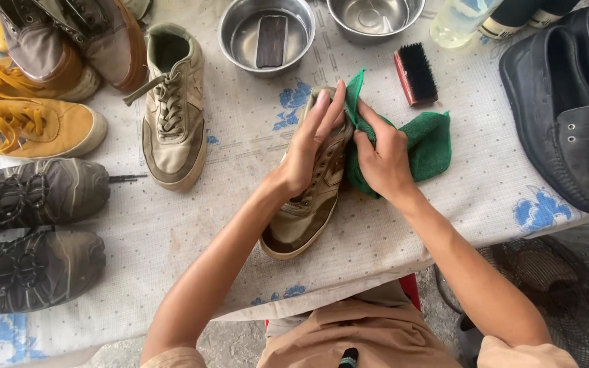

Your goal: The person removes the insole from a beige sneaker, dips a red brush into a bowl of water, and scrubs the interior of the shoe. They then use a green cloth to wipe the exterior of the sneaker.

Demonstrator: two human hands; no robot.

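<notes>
While the left hand (311,146) grips an olive sneaker (308,197) near the worktop's (444,218) 6 o'clock edge, the right hand (383,160) clutches a green cloth (431,140); at 12 o'clock, a steel bowl (234,33) holds a dark block (271,41).

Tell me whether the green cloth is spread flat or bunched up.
Bunched up. The green cloth is crumpled in the right hand and pressed against the olive sneaker, which the left hand steadies.

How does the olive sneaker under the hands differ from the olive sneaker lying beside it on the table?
The held sneaker is gripped by the left hand while the right hand presses a green cloth against it; the free sneaker lies untouched. The held sneaker points toe toward the person, the free sneaker toe toward the person too but straighter. The free sneaker's laces show loose; the held sneaker's are mostly covered. Both are olive with brown trim.
</notes>
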